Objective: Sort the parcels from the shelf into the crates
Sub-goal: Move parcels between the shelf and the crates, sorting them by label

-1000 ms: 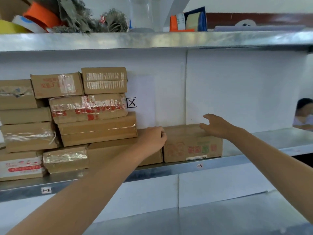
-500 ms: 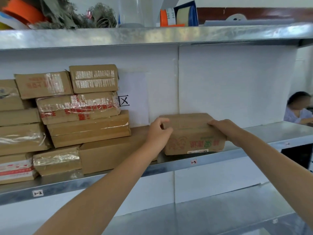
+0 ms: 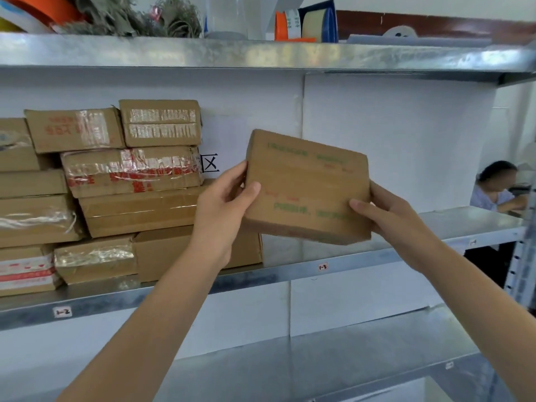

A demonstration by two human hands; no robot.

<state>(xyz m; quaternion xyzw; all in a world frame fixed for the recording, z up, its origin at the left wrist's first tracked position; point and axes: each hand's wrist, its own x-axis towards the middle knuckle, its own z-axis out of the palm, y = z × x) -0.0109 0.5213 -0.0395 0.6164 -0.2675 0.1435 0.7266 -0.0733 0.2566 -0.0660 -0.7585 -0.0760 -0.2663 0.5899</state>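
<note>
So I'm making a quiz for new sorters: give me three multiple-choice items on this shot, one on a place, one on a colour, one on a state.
1. Where is the held parcel relative to the middle shelf?
A. lying flat on it
B. lifted clear in front of it, right of the stack
C. under it

2. Its larger lettering is:
A. blue
B. black
C. green

3. What holds it?
A. the left hand and right hand, one at each end
B. the left hand alone
C. neither hand

Answers: B, it is tilted in the air above the board; C, green print lines cross its facing side; A, a thumb lies on the face at each end.
</note>
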